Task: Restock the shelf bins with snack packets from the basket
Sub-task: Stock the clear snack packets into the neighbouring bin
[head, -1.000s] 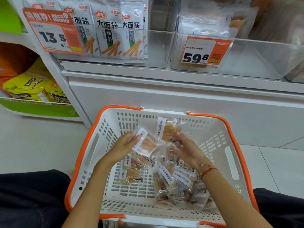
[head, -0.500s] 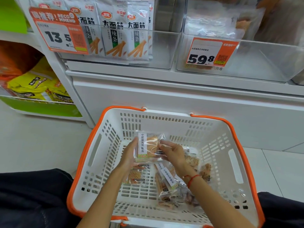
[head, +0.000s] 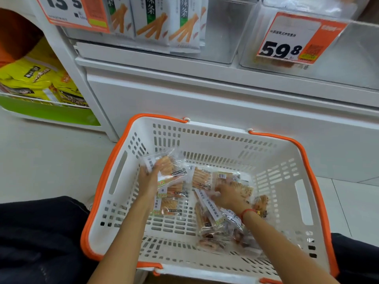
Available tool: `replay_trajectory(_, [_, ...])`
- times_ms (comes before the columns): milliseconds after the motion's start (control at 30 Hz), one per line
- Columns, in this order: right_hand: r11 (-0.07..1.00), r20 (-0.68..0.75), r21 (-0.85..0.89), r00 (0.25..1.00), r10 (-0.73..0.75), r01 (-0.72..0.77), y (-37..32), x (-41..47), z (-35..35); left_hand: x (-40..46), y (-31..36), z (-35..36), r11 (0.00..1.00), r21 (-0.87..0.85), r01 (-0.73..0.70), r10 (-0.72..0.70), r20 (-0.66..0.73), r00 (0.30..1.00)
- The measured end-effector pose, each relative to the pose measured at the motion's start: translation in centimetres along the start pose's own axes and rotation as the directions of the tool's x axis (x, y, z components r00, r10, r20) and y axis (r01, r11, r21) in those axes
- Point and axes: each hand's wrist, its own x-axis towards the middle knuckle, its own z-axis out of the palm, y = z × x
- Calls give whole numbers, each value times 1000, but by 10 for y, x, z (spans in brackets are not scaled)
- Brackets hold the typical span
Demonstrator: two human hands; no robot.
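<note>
While snack packets (head: 207, 210) lie loose in the white basket (head: 205, 138), my left hand (head: 148, 179) grips a clear packet (head: 166, 166); my right hand (head: 229, 195) presses relaxed fingers onto the pile.

Head view, downward (close) over basket (head: 205, 138)

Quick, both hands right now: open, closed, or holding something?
Left hand: holds a clear snack packet above the basket.
Right hand: reaching into the loose packets; cannot tell whether it grips one.
</note>
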Motion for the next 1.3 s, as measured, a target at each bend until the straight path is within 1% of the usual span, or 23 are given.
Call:
replay_trajectory(33, [995,67,-103,998,-5,11,6,2,9,2,-2,0,1000,-12,24,-24,-10,1000])
replay_trajectory(67, [982,59,-189,998,-14,25,11,4,17,7,-4,0,999,-29,38,-38,-24,999])
replay_trajectory(133, [946,-84,-323,995,-56,26,13,7,23,13,-6,-1,994,-74,77,-80,-47,996])
replay_trajectory(200, [923,-141,-383,985,-102,41,7,15,23,19,-6,-4,986,-134,95,-102,-49,994])
replay_trajectory(233, [944,-125,-329,990,-70,26,4,20,25,22,-6,-4,983,-153,102,-111,-52,992])
replay_trajectory(300, [985,-54,-152,996,78,-85,-6,30,26,27,-4,-5,979,-180,100,-110,-46,993])
replay_trajectory(400, [974,13,-21,974,226,-226,-21,39,26,36,-8,-4,977,-186,106,-114,-35,993])
replay_trajectory(467, [930,-36,174,941,336,-325,-31,45,29,32,-4,-2,977,-176,124,-131,-30,991])
replay_trajectory(533, [851,-16,322,897,442,-414,-42,53,28,26,0,-1,977,-173,120,-128,-35,991])
replay_trajectory(600, [791,50,406,876,480,-457,-49,61,30,24,-3,0,984,-133,118,-124,-37,992])
replay_trajectory(667, [756,51,433,851,523,-491,-50,65,29,23,-6,-2,983,-129,132,-137,-25,990])
replay_trajectory(733, [762,104,450,875,473,-466,-46,68,33,24,-8,-4,983,-137,121,-126,-30,992])
replay_trajectory(767, [821,103,386,904,415,-421,-65,55,22,25,-10,-5,981,-150,120,-125,-23,992])
replay_trajectory(800, [843,95,364,917,388,-395,-69,51,19,26,-11,-6,981,-149,120,-124,-20,992])
replay_trajectory(833, [818,46,415,907,418,-398,-67,50,19,27,-11,-7,983,-140,122,-126,-16,992])
replay_trajectory(867, [700,42,577,871,490,-422,-67,43,15,27,-11,-8,983,-133,129,-133,-15,991])
replay_trajectory(933, [610,-26,711,853,521,-351,-41,67,21,28,-12,-9,981,-124,151,-154,-7,988])
replay_trajectory(967, [590,-17,738,865,502,-328,-39,68,19,30,-14,-8,980,-114,161,-163,-14,987])
replay_trajectory(1033, [519,81,787,891,446,-332,-35,69,15,32,-16,-7,982,-100,162,-163,-10,987])
replay_trajectory(1100, [484,110,822,918,382,-300,-38,65,7,30,-16,-6,985,-82,150,-149,11,989])
replay_trajectory(1200, [598,60,770,958,280,-223,-41,54,-2,28,-16,-7,985,-94,145,-143,28,989])
replay_trajectory(1233, [631,3,755,964,266,-176,-37,49,-7,27,-15,-6,987,-87,135,-133,26,991])
replay_trajectory(1300, [767,-145,638,967,209,-70,-25,38,-25,24,-11,-4,990,-73,119,-118,15,993])
